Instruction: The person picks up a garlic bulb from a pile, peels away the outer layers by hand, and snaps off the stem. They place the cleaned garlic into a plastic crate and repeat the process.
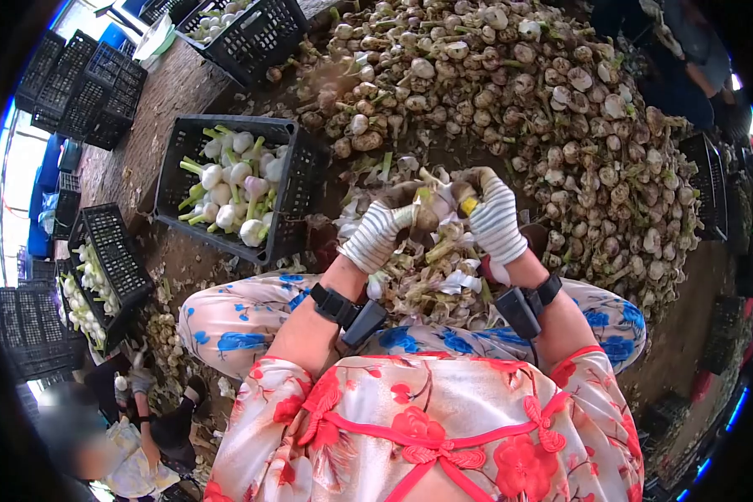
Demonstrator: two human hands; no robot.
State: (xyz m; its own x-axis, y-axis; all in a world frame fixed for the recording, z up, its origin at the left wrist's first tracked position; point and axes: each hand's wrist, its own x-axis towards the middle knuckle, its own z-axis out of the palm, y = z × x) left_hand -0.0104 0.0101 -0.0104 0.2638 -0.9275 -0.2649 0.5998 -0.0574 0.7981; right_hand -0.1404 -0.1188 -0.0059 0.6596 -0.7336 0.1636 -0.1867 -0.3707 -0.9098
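Garlic bulb [427,215] is being gripped by the left hand [371,239] above husks [460,282], apparently being cleaned; whether anything is being gripped by the right hand [495,224] cannot be told. Steady support is seemingly being required.

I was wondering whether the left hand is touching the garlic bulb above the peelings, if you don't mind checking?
Touching: the head view shows the left hand's gloved thumb against the side of the garlic bulb.
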